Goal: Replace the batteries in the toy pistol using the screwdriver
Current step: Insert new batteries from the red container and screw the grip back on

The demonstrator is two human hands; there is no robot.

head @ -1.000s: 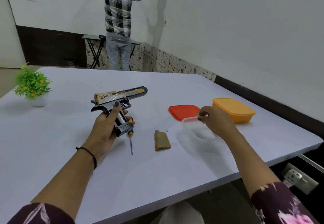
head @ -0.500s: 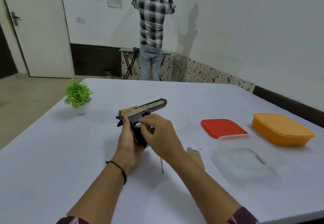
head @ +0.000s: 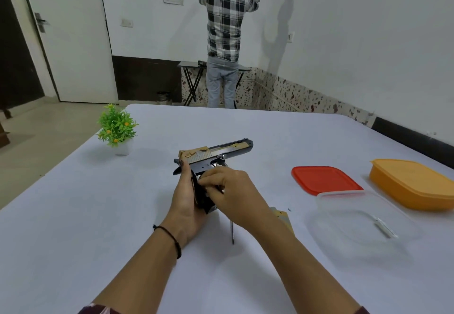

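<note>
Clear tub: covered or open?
Open. The tub has no lid on it; a red lid lies flat just behind it.

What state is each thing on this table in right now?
toy pistol, held by its grip
left hand, grips the pistol
right hand, pinches at the grip
screwdriver, lying on table, unheld
grip cover, off, lying on table
red lid, off, lying flat
clear container, open
orange container, closed

Toy pistol (head: pixel 216 152) in the left hand (head: pixel 185 200), right hand (head: pixel 231 188) at its black grip
</note>
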